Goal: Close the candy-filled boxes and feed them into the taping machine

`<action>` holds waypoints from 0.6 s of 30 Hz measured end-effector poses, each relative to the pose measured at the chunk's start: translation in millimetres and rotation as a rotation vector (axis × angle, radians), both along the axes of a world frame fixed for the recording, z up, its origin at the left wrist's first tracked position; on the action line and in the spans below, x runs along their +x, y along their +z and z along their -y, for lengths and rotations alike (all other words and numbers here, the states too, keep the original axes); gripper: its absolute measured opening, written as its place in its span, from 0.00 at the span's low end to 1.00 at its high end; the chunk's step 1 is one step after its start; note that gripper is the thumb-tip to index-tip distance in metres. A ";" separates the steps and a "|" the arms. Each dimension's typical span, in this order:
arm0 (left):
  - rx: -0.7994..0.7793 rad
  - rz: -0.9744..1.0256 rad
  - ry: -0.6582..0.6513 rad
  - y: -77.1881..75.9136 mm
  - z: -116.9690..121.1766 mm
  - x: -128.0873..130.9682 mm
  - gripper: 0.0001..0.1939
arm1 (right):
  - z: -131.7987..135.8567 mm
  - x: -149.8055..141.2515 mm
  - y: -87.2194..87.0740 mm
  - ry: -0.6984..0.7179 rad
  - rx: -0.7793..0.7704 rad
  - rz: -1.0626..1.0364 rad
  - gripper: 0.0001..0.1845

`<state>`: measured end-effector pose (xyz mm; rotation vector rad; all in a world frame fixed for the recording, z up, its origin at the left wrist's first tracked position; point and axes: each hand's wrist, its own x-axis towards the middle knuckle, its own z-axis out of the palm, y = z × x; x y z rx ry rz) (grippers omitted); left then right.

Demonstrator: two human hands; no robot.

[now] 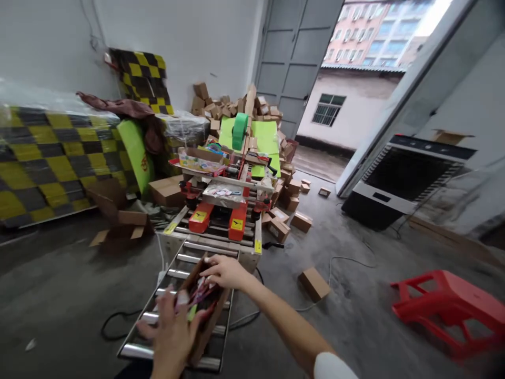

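Observation:
An open cardboard box (209,316) with colourful packets inside lies on a metal roller conveyor (177,295). My right hand (224,271) rests on the box's far flap, fingers bent over its edge. Closer to me, my left hand (171,331) is at the near side of the box, fingers spread over the packets and blurred by motion. The conveyor leads to a carton sealing machine (221,210) with red-orange guides and a green tape roll (239,130) on top.
A heap of small cardboard boxes (244,108) lies behind the machine, with more on the floor (313,283). A tipped red plastic stool (453,310) is at right. Black-and-yellow checkered stacks (47,163) stand at left. A black cooler unit (402,179) stands by the open door. Cables cross the floor.

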<state>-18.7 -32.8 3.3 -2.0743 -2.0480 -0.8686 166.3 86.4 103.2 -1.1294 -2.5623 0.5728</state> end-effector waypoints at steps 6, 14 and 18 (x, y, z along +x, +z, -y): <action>-0.095 -0.086 -0.247 22.6 -18.3 22.9 0.26 | 2.3 -15.7 13.6 0.115 0.074 0.268 0.15; -0.278 0.895 -0.283 17.3 -24.3 -13.6 0.32 | -12.7 -55.5 -23.0 -0.129 0.156 0.286 0.10; 0.115 0.492 -0.277 33.7 -6.4 -15.4 0.34 | -11.2 -59.1 -37.3 -0.136 0.312 0.244 0.08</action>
